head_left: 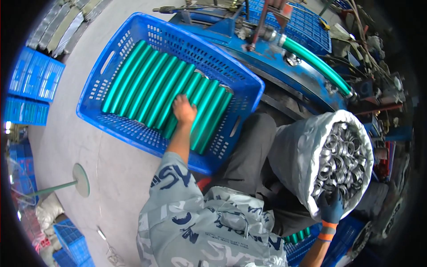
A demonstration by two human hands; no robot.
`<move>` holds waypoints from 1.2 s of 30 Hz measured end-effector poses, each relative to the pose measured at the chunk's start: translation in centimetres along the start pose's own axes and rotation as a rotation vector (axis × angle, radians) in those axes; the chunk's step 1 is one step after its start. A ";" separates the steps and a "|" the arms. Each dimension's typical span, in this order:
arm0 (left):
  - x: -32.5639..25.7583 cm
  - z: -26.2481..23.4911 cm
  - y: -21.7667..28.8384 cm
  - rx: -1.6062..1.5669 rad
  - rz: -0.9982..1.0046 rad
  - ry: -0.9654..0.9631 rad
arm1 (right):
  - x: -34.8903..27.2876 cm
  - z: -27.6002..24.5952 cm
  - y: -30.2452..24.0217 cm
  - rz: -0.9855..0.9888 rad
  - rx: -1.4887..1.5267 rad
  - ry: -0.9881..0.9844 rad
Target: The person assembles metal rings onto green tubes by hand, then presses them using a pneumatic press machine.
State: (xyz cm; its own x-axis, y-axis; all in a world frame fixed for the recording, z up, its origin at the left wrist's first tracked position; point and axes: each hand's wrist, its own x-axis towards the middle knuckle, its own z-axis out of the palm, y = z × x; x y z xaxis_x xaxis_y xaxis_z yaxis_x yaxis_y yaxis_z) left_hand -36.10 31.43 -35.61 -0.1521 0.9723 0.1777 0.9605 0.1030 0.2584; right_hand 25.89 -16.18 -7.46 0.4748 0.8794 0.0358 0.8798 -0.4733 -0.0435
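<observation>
Short green tubes lie side by side in a large blue plastic basket. On top of them rests my bare left hand, its fingers and thumb apart over the tubes. A white sack, its mouth rolled open, is full of shiny metal ring fittings. My right hand, in a dark blue glove with an orange cuff, reaches over the sack's near rim into the fittings. Its fingertips are hidden among them, so what they grip cannot be made out.
Beyond the basket stands a blue machine bench bearing a green tube with metal ends. Blue crates are stacked at the left. A round plate on a green rod stands on the grey floor. More green tubes lie below the sack.
</observation>
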 end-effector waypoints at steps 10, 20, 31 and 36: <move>14.4 -14.5 -16.4 0.303 -0.181 0.350 | 1.7 -0.1 -1.6 0.232 0.172 -0.050; 19.6 -17.8 -22.5 0.294 -0.365 0.000 | 3.6 1.7 -1.2 0.206 0.240 -0.009; 13.4 -15.8 -11.0 -0.314 -0.014 0.417 | 6.2 -3.9 -6.0 -0.004 0.232 -0.218; 3.6 -19.9 3.4 -0.903 0.016 0.148 | 2.1 -3.4 -0.7 -0.073 0.197 0.014</move>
State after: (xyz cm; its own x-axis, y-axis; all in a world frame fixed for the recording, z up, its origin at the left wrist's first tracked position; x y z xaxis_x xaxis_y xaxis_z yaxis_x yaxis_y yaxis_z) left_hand -38.03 31.12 -15.21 -0.2285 0.9289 0.2914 0.4254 -0.1740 0.8881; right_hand 26.31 -14.16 -3.97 0.4117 0.9093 0.0598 0.8912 -0.3881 -0.2348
